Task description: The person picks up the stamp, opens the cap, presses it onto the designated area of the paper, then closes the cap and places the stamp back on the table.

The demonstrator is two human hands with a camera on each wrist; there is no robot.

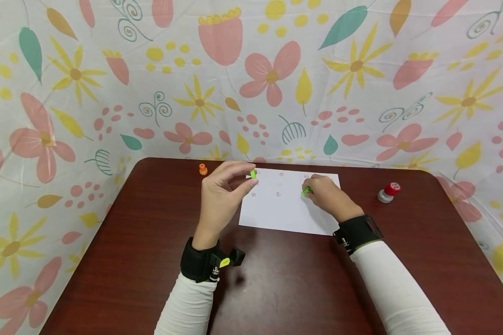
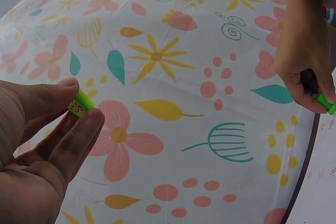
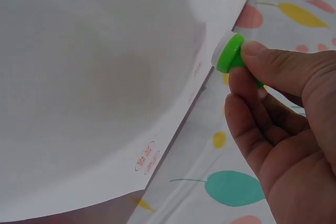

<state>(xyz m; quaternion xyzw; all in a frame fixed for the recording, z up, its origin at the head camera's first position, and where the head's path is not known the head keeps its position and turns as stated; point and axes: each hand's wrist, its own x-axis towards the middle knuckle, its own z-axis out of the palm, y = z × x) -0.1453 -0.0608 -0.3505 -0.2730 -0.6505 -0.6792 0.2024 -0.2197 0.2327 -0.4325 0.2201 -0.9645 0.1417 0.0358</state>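
My left hand [image 1: 223, 188] is raised near the paper's left edge and pinches a small green cap [image 2: 83, 103] between thumb and fingers. A reddish printed mark shows on the cap's end in the left wrist view. Over the right part of the white sheet of paper [image 1: 282, 216], my right hand [image 1: 328, 195] grips a green toy stamp [image 3: 232, 55] by its handle. Its pale, whitish end points toward the paper in the right wrist view. Small red stamped prints [image 1: 278, 194] lie in rows across the upper part of the sheet.
A small orange stamp [image 1: 203, 169] stands at the table's back left. To the right of the paper is a red and grey stamp [image 1: 388, 192]. The dark brown table [image 1: 134, 260] meets a flower-patterned cloth [image 1: 151, 83] at its back and sides.
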